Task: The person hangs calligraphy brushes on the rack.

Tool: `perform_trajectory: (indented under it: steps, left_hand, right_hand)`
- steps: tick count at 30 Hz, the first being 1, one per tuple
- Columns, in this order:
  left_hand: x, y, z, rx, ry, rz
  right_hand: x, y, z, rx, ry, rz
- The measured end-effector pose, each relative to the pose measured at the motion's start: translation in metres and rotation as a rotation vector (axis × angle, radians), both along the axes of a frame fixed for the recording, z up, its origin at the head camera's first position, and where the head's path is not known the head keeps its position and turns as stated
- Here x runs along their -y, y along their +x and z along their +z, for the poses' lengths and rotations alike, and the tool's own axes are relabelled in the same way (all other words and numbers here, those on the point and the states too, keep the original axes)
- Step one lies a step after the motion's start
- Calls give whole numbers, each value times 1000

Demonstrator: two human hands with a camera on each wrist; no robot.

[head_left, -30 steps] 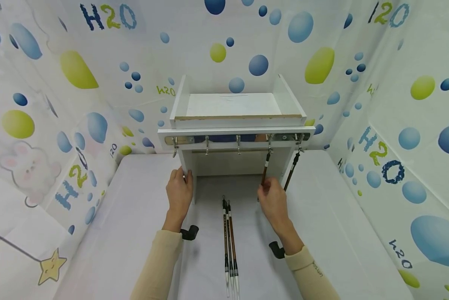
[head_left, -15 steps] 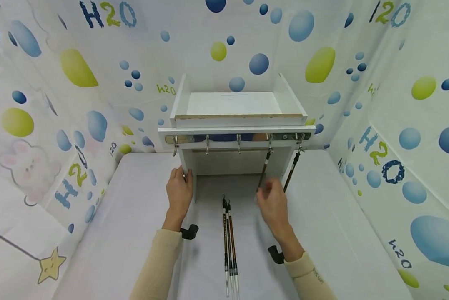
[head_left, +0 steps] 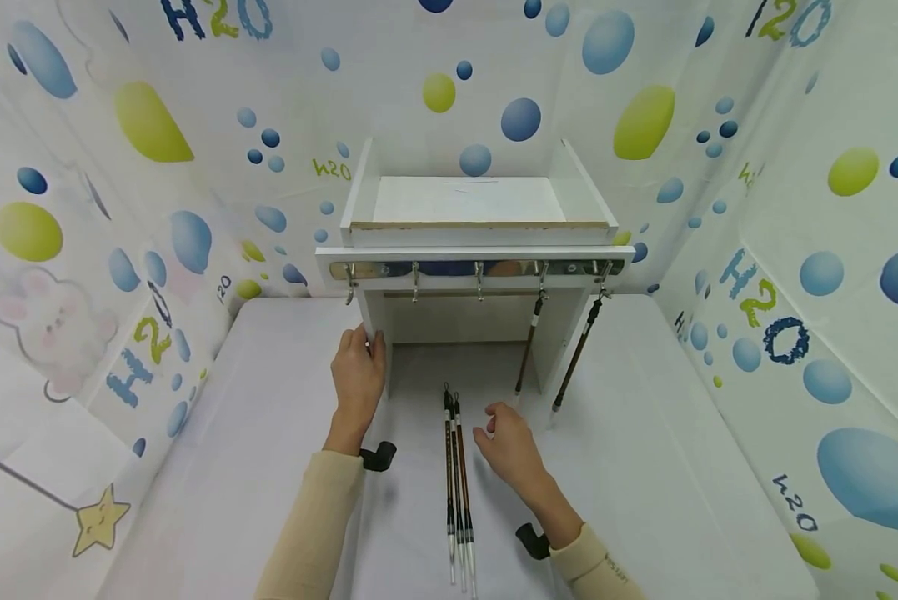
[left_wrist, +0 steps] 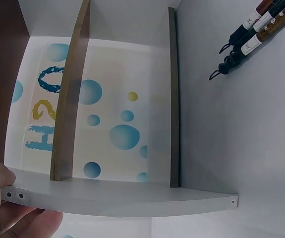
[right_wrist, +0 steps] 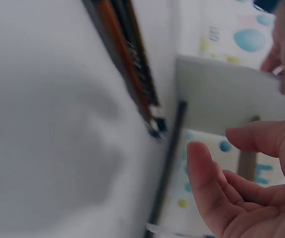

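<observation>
On the counter point(head_left: 659, 467), three calligraphy brushes point(head_left: 464, 483) lie unhung; the right hand point(head_left: 510, 446), relaxed and empty, has released a hanging brush point(head_left: 527, 347); the left hand point(head_left: 358, 373) pinches the rack's side panel point(left_wrist: 122, 197).

Screened-off work booth point(head_left: 268, 100), wider premises indeterminable: dot-printed sheeting point(head_left: 388, 100) at nine, twelve and three o'clock surrounds a white tabletop point(head_left: 666, 467).

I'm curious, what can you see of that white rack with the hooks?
The white rack looks like painted board, with brownish bare edges. An open tray tops two side panels, and a shiny metal-looking strip bearing five hooks runs along the front. It stands upright on the white tabletop. Two brushes hang from the two rightmost hooks; the other three hold nothing. The left hand grips the left panel's edge.
</observation>
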State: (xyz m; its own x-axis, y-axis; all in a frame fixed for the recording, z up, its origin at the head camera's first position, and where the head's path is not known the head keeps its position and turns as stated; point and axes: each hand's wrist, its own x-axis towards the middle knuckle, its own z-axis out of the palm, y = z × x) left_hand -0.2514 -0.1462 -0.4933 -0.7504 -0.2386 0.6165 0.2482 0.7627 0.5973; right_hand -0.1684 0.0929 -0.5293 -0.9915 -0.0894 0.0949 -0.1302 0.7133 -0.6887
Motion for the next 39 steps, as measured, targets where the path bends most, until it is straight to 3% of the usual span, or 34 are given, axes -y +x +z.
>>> perform_trajectory:
  steps: [8, 15, 39]
  left_hand:
    - [0, -1, -1, 8, 9, -9]
    - [1, -2, -3, 8, 11, -4]
    - [1, -1, -2, 24, 7, 9]
  right_hand:
    - [8, 8, -29, 154, -55, 88]
    - [13, 10, -41, 240, -69, 111]
    - [27, 14, -47, 229, -39, 97]
